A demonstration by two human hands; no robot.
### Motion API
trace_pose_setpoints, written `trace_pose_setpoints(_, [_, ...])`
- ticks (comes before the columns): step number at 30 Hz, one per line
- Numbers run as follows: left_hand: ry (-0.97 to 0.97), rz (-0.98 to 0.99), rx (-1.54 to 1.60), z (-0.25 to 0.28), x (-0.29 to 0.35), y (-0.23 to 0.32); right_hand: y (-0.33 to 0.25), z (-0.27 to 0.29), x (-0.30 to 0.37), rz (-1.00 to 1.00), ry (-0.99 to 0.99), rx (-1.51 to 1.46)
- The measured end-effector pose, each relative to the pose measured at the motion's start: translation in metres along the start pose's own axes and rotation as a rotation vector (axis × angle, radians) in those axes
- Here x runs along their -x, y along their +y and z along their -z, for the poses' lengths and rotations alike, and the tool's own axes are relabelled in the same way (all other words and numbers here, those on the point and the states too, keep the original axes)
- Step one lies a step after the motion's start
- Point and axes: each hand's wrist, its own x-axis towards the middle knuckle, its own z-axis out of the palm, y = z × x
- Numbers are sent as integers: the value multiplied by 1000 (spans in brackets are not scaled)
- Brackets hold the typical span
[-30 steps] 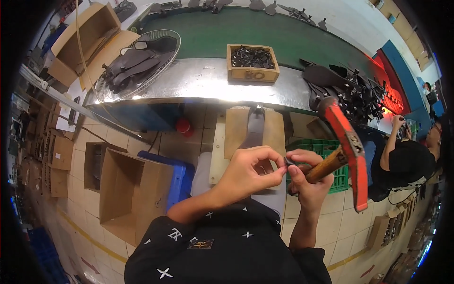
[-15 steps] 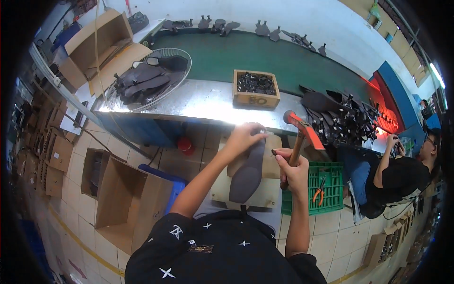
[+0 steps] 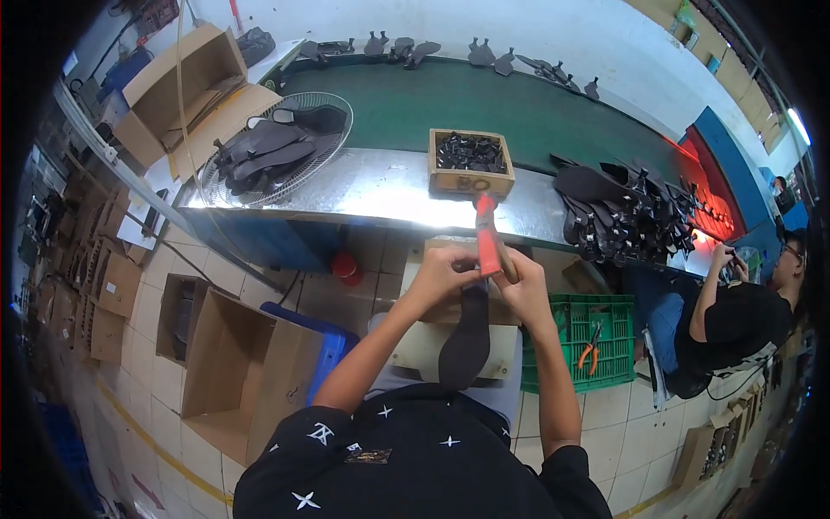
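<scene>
A dark grey shoe sole points toward me over my lap, its wider end nearest my body. My left hand is closed at its far, narrow end, fingers bent around it. My right hand grips a hammer with an orange-red head, which stands up in front of the fingers. Both hands almost meet at the sole's far end, and the hammer head partly covers that spot. Whether a small part is also pinched in the right fingertips is hidden. A pale block-like stand lies beneath the sole.
Ahead, a metal bench edge carries a wooden box of small black pieces, a wire basket of soles, and a pile of heeled soles. Orange-handled pliers lie on a green crate. Another person sits right; cardboard boxes stand left.
My right hand has moved left with the hammer, up to the sole's far end. A small dark piece seen in its fingertips is now hidden. My left hand has shifted slightly nearer.
</scene>
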Motion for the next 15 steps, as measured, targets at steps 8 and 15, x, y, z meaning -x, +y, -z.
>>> trace_pose_setpoints(8, [64, -185, -93, 3, -2, -4, -17, 8, 2, 111, -73, 277])
trace_pose_setpoints(15, [-5, 126, 202, 3, 5, 7, -83, 2, 69, -222, 136, -74])
